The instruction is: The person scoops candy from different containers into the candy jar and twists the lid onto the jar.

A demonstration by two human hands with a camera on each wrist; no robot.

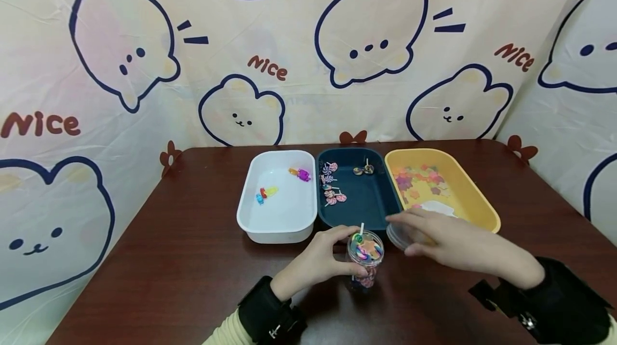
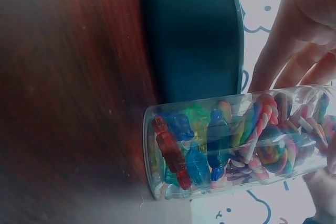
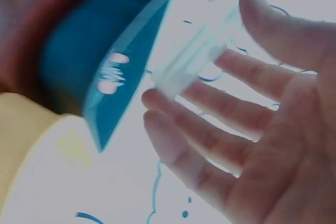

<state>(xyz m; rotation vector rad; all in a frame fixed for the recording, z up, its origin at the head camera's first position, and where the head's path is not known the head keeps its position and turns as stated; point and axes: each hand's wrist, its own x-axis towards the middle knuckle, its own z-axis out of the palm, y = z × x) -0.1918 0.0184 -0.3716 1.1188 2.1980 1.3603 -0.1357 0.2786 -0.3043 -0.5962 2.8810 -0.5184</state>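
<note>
My left hand (image 1: 324, 259) grips a clear plastic jar (image 1: 365, 270) over the dark table, thumb on one side and fingers on the other. Its open top shows small lollipops and a star-shaped piece, and a white stick pokes above the rim. In the left wrist view, red and blue candy-shaped pieces (image 2: 172, 153) lie at the jar's bottom, with twisted-stripe lollipops (image 2: 257, 124) above them. Just right of the jar, my right hand (image 1: 445, 238) holds a clear round lid (image 1: 399, 235) at its edge. The right wrist view shows this lid (image 3: 197, 56) blurred between thumb and fingertips.
Behind the hands stand three trays side by side. The white tray (image 1: 277, 227) has a few candy-shaped pieces, the dark teal tray (image 1: 361, 208) several lollipops. Star-shaped pieces and something white lie in the yellow tray (image 1: 474, 208). A printed cloth (image 1: 308, 104) hangs behind the table.
</note>
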